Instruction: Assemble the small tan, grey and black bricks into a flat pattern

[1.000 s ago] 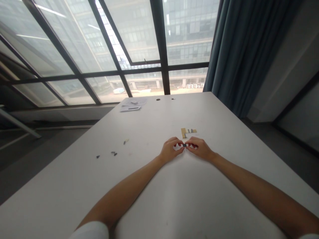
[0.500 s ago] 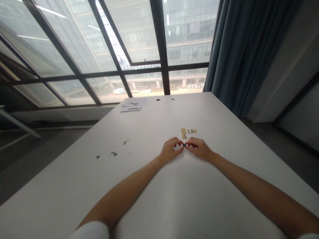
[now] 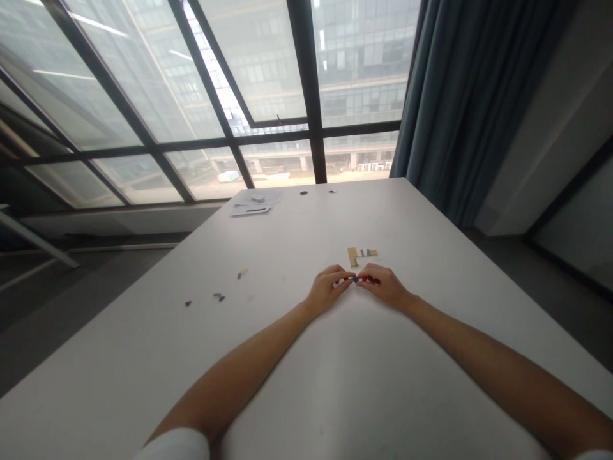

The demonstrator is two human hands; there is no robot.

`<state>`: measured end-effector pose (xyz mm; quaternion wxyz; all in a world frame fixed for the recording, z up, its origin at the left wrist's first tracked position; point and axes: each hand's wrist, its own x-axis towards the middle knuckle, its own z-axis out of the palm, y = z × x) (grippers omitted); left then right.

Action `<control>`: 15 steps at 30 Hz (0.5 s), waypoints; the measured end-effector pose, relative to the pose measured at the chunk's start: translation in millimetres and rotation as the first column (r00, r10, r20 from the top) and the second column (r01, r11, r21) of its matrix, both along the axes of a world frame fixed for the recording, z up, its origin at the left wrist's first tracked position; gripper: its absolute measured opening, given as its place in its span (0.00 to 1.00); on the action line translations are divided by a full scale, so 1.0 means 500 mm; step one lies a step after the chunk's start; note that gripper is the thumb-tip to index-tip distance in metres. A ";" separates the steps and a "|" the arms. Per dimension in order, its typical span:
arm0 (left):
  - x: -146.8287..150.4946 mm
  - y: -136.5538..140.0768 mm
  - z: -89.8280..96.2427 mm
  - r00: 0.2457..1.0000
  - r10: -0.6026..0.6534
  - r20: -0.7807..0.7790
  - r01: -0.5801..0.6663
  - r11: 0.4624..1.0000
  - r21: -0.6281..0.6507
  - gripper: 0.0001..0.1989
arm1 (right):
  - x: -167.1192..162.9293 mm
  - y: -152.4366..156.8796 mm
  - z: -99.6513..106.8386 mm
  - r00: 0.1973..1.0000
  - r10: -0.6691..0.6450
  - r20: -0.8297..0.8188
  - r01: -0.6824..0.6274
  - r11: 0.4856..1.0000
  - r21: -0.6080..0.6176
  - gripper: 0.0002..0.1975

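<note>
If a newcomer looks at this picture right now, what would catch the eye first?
Probably the bright window beyond the white table, with the blue curtain at its right. Next, the left grip and right grip, pinching a dark piece between them. Just beyond them, yellow pieces lie on the table.

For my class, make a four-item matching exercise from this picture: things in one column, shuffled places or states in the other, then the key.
1. Left hand and right hand
2. Largest yellow-and-grey cluster
3. Papers
4. Curtain

A. Near the table's far left corner
B. Blue, hanging at the right
C. Pinching a small dark piece
D. Just beyond the hands

Pairs: 1-C, 2-D, 3-A, 4-B
</note>
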<state>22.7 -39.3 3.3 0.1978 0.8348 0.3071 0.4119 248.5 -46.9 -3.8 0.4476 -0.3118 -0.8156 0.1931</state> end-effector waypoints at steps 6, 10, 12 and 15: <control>0.000 0.002 -0.005 0.998 -0.028 0.065 0.029 1.000 -0.006 0.13 | -0.001 0.001 -0.004 1.000 0.002 0.001 -0.002 1.000 -0.005 0.09; 0.000 0.000 -0.003 0.996 -0.035 0.079 0.037 0.999 -0.014 0.14 | -0.002 -0.001 -0.002 1.000 0.007 -0.002 -0.007 1.000 0.013 0.09; -0.001 0.001 -0.003 0.996 -0.042 0.075 0.044 0.999 -0.015 0.14 | -0.002 -0.002 -0.002 1.000 0.006 0.000 -0.006 1.000 0.021 0.09; -0.002 0.005 -0.006 0.995 -0.049 0.081 0.050 0.999 -0.007 0.13 | -0.001 -0.001 -0.004 1.000 0.002 0.005 -0.003 1.000 0.024 0.09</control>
